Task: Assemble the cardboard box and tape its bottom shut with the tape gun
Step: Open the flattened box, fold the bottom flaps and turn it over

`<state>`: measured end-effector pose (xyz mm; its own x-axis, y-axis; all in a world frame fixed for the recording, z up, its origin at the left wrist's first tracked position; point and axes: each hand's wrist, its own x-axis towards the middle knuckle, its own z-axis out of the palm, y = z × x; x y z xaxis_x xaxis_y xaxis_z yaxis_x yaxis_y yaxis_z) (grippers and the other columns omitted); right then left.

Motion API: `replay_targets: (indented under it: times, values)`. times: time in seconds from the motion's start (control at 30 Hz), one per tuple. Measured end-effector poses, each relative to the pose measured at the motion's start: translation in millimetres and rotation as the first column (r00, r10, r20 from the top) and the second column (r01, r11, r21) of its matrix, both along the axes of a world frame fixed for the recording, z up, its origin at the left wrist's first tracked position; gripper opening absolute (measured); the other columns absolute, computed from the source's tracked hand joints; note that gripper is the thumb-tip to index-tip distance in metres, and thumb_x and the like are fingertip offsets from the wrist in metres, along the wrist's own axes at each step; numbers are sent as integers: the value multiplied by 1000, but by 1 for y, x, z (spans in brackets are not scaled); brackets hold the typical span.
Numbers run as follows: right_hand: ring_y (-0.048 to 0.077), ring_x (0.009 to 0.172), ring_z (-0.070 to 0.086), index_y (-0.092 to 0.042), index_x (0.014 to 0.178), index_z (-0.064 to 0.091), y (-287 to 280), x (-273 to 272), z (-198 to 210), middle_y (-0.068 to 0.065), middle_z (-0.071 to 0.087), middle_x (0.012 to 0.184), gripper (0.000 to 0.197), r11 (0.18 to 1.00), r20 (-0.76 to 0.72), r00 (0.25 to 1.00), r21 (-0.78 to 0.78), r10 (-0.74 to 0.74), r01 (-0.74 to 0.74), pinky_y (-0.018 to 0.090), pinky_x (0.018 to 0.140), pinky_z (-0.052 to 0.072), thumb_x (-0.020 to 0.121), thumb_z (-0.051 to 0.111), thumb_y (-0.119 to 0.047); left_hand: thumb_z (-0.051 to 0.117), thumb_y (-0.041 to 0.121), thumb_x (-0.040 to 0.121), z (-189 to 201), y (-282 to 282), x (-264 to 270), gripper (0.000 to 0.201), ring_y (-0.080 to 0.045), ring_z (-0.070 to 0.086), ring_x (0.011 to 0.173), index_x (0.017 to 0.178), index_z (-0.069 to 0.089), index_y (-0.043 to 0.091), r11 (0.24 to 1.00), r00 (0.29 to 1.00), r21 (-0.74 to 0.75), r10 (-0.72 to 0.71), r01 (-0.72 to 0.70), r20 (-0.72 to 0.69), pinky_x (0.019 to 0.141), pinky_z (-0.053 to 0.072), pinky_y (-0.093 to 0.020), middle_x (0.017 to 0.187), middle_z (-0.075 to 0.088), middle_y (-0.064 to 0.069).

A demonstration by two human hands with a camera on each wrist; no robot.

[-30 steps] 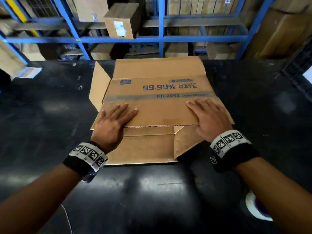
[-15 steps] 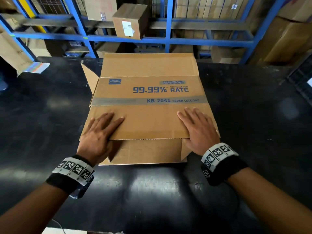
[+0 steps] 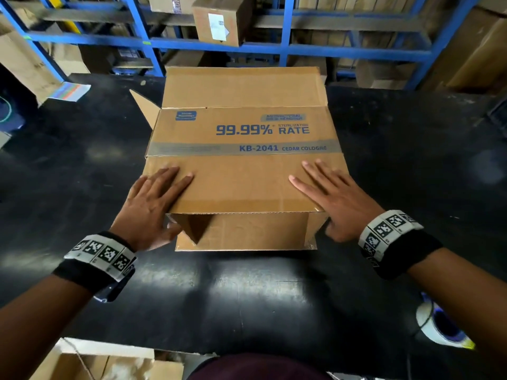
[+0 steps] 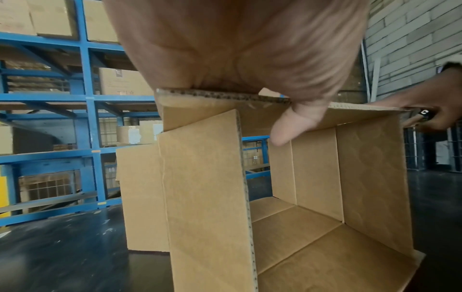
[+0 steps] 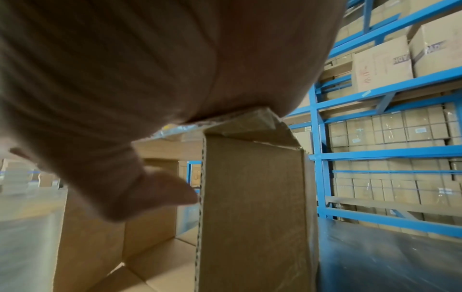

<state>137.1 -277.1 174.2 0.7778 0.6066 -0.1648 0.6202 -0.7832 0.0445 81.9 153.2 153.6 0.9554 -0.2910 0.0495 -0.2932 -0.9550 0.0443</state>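
Observation:
A brown cardboard box (image 3: 241,133) printed "99.99% RATE" lies on its side on the black table (image 3: 82,187), with its open end toward me. My left hand (image 3: 153,198) lies fingers flat on the near top flap at its left corner. The left thumb (image 4: 292,126) hooks under the flap's edge. At the right corner my right hand (image 3: 337,198) is placed the same way, and its thumb (image 5: 160,189) reaches below the flap beside the upright side flap (image 5: 250,197). The box's hollow inside (image 4: 325,227) shows in the left wrist view. A tape roll on a blue hub (image 3: 439,327) sits near right.
Blue shelving (image 3: 288,48) stacked with cartons stands behind the table, a small labelled box (image 3: 219,20) on it. An open carton (image 3: 104,360) sits below the table's near edge. A flat carton and coloured sheet (image 3: 68,90) lie far left.
The box has risen from nearly flat into an open tube. Both hands kept hold of the near top flap and rose with it.

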Motion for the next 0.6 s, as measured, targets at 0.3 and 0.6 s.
replay_targets:
  times: [0.3,0.6]
  values:
    - [29,154,9,-28,161,3,-4,-2,-15,6,6,169,104,998,152,987,41,-54,48,45,120,15,81,70,-24,74,17,82,-2,1,4,95,-26,44,145,163,27,37,999,990,51,5,-13,141,114,34,-49,166,36,0]
    - [29,144,38,-13,149,41,42,-6,-40,9,44,155,86,920,283,900,310,-332,242,50,115,33,75,84,-27,77,21,74,-9,-5,4,83,-25,56,139,152,51,29,978,959,-132,187,-162,212,118,39,-48,155,54,-1]
